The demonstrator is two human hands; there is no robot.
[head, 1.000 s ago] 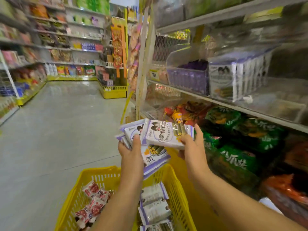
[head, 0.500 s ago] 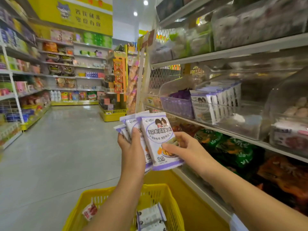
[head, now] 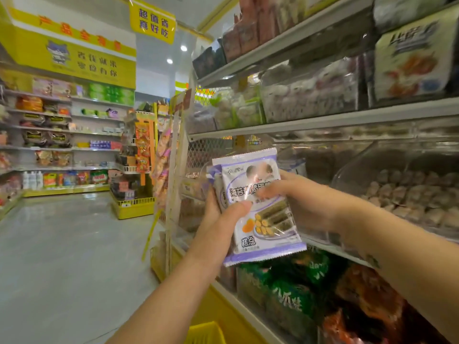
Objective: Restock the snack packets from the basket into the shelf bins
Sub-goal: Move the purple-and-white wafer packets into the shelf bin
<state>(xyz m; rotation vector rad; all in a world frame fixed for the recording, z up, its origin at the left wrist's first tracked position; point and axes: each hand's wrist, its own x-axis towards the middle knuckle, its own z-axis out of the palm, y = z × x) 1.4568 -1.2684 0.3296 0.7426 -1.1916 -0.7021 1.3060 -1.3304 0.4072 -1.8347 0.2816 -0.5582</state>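
Note:
I hold a stack of white and purple snack packets upright in front of the middle shelf. My left hand grips the stack from its left side, thumb across the front packet. My right hand pinches the front packet from the right, fingers over its face. Behind the packets stand clear shelf bins, mostly blurred; the bin directly behind the stack is hidden. Only a corner of the yellow basket shows at the bottom edge.
Shelves at right carry clear bins of wrapped sweets above and green and orange bags below. A grey aisle floor opens to the left, with a yellow end display and stocked wall shelves beyond.
Both hands have raised the packet stack higher and closer to the middle shelf. My view tilted upward, so the basket has nearly dropped out of sight.

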